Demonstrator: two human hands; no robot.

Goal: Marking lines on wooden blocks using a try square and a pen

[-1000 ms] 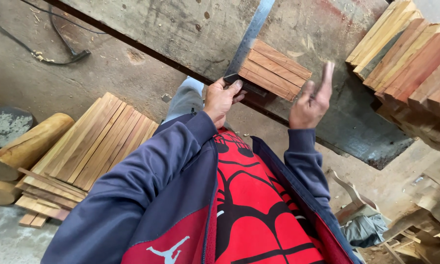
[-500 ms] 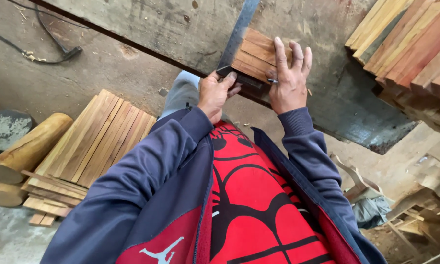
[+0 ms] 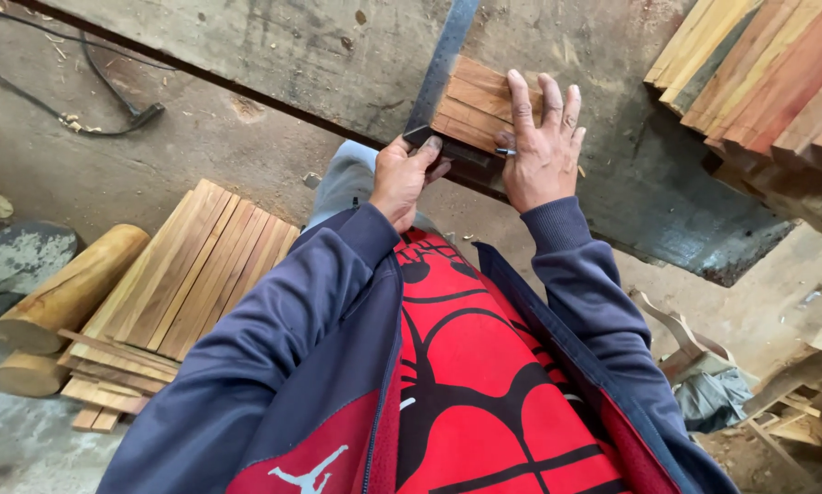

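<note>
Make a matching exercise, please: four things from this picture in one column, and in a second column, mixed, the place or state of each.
Things:
1. left hand
2. right hand
3. log
4. cable

Places or states:
a. lies on the floor beside a stack of slats
b. lies flat on the small wood pieces
c. runs across the floor at upper left
d. grips the dark handle of the metal square

Pairs: 1-d, 2-b, 3-a, 4-c

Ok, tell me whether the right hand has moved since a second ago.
Yes. The right hand was raised off the bench with fingers in the air; it has come down flat onto the small wood slats beside the metal square.
</note>
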